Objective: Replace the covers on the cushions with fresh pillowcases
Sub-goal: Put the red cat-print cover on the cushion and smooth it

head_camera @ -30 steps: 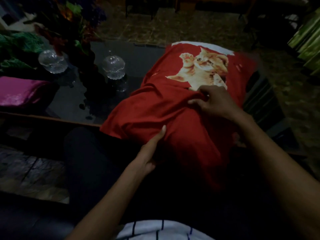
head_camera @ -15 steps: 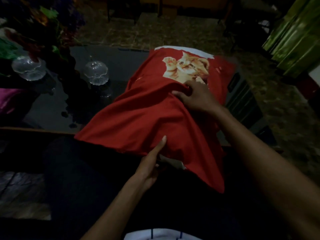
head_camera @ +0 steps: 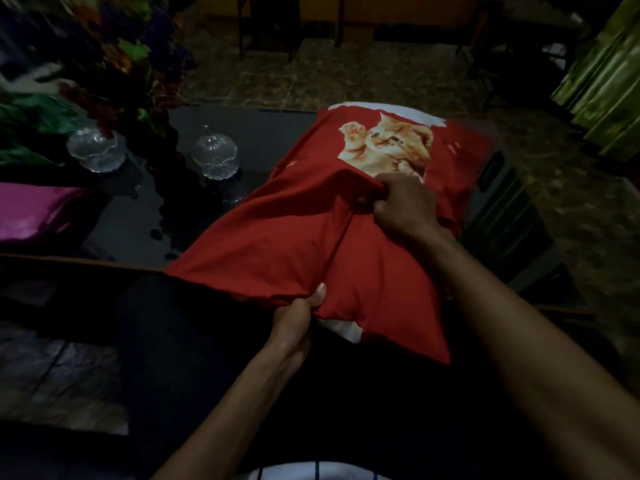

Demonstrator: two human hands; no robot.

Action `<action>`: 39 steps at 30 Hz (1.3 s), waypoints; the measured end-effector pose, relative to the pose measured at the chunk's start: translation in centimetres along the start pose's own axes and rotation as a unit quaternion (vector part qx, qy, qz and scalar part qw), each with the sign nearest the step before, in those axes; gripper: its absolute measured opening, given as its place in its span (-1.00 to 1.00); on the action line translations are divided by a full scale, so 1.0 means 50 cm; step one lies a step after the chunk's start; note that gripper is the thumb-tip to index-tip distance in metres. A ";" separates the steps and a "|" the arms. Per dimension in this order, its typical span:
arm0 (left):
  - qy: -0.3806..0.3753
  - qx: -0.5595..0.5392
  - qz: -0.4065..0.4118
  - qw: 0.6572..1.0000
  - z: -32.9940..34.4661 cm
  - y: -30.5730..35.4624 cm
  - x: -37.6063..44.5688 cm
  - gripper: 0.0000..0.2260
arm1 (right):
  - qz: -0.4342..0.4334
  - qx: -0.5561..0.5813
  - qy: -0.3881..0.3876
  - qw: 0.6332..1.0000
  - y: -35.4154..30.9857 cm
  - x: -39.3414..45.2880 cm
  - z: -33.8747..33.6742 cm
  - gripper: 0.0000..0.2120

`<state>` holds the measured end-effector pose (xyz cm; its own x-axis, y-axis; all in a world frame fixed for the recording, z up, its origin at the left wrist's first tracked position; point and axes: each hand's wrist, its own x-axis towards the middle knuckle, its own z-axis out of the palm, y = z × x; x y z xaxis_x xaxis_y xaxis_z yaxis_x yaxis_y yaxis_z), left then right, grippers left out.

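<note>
A: Cushion placement first: where does the soft red fabric pillowcase with an orange kitten print [head_camera: 294, 237] lie?

B: Across the lap and the dark glossy tabletop [head_camera: 270, 140], long axis running from the person outward and slightly right, kitten end far. White cushion [head_camera: 341, 329] peeks out at both ends.

A: Hands?

B: Left hand [head_camera: 299, 313] pinches the near hem, closest to the opening. Right hand [head_camera: 401, 206] bunches a fold mid-length, fingers curled. Pulling looks likely to follow that axis.
</note>
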<state>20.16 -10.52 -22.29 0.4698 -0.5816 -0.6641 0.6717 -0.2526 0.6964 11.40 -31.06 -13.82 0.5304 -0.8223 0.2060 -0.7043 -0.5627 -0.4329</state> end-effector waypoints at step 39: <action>-0.077 0.674 0.521 0.518 0.197 0.145 0.185 -0.35 | 0.116 0.057 0.012 0.992 0.174 -0.154 0.074 -0.08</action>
<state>23.72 -25.36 -20.73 0.0532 -0.9739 0.2208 -0.9596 0.0114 0.2812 2.94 -29.29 -22.42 0.3476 -0.9312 0.1101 -0.7472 -0.3460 -0.5674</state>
